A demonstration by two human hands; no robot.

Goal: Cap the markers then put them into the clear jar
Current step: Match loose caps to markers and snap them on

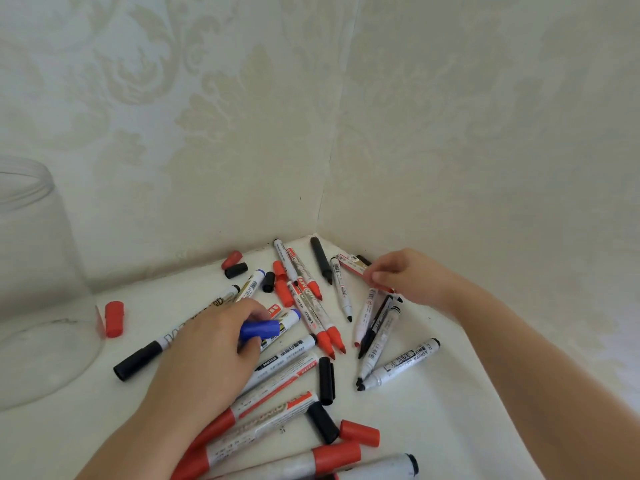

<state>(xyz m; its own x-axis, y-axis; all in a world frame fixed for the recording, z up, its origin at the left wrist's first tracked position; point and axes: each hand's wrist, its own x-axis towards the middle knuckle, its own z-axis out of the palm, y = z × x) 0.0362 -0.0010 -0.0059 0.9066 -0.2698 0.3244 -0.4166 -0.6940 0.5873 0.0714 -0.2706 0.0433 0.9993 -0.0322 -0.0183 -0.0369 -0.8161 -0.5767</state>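
Your left hand (211, 344) pinches a blue cap (260, 329) over the markers (313, 315) scattered on the surface (415, 420). Your right hand (403, 275) grips a red marker (353, 265) near the corner. The jar (31, 271) stands far left.

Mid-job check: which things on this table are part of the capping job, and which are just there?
Job things: loose markers, loose caps, blue cap pinched in the left hand, marker gripped by the right hand, clear jar.

Just there: patterned wall, white table.
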